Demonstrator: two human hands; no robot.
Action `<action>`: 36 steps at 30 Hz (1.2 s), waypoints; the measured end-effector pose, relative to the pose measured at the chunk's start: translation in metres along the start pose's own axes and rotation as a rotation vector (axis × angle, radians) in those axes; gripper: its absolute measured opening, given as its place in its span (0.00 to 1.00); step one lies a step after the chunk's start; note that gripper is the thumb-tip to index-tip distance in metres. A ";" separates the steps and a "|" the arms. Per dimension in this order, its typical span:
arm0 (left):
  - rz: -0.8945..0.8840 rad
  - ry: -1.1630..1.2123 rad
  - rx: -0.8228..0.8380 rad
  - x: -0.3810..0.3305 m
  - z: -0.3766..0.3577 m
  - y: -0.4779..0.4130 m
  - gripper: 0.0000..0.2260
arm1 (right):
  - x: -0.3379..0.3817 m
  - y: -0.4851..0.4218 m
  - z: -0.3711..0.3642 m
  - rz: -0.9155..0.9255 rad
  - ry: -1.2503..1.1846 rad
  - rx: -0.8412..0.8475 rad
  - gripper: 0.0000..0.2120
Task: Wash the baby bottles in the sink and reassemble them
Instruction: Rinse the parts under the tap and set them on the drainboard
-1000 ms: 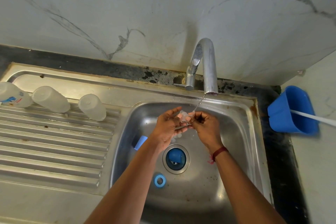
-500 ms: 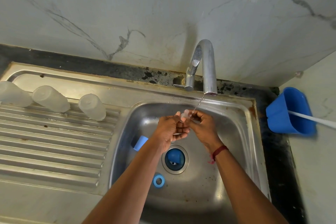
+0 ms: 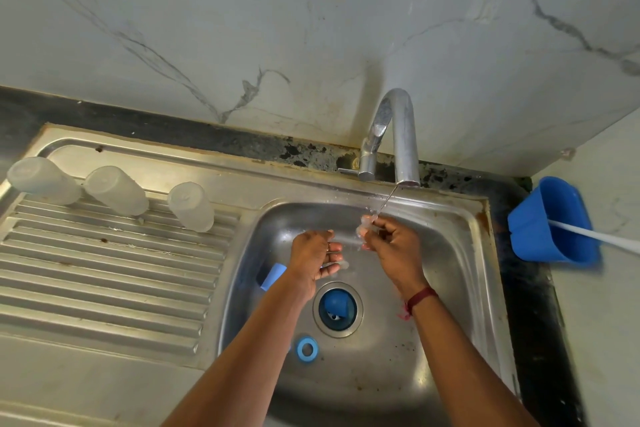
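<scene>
The small clear piece (image 3: 366, 226) pinched in the right hand (image 3: 391, 246) is blurry and half hidden by fingers. Something pale and blurry shows by the curled fingers of the left hand (image 3: 313, 255); I cannot tell if it is held. That wrist hides part of the light blue plastic cap (image 3: 273, 274) by the left wall of the steel sink (image 3: 460, 253). The thin white stick (image 3: 595, 236) runs off the right edge.

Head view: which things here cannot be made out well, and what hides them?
- Small clear piece pinched by the right hand: head view, the hand and running water blur its shape.
- Left hand: head view, curled; whether it holds anything is unclear.
- Light blue plastic cap: head view, the left hand's wrist covers part.
- Thin white stick in the blue plastic container: head view, right edge cuts it.
</scene>
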State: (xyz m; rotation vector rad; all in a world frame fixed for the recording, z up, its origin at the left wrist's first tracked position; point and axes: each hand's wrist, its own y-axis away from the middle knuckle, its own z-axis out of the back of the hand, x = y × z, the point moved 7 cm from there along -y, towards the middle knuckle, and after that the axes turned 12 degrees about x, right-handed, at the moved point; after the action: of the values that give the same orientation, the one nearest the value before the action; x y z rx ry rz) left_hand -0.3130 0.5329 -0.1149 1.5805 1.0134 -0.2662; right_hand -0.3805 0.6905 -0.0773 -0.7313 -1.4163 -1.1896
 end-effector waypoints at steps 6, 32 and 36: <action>-0.038 -0.048 0.078 -0.006 -0.006 0.011 0.07 | -0.009 0.010 -0.005 -0.095 -0.290 0.039 0.10; -0.198 -1.062 -0.134 0.014 0.061 0.115 0.10 | -0.009 0.100 -0.033 -0.087 0.137 0.060 0.09; -0.159 -0.957 -0.134 0.016 0.073 0.128 0.09 | -0.002 0.104 -0.044 -0.059 0.158 0.078 0.09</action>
State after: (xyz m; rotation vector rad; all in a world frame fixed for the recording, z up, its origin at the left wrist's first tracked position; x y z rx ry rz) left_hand -0.1854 0.4826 -0.0590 1.0372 0.3806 -0.9364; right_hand -0.2697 0.6813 -0.0566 -0.5336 -1.3521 -1.2035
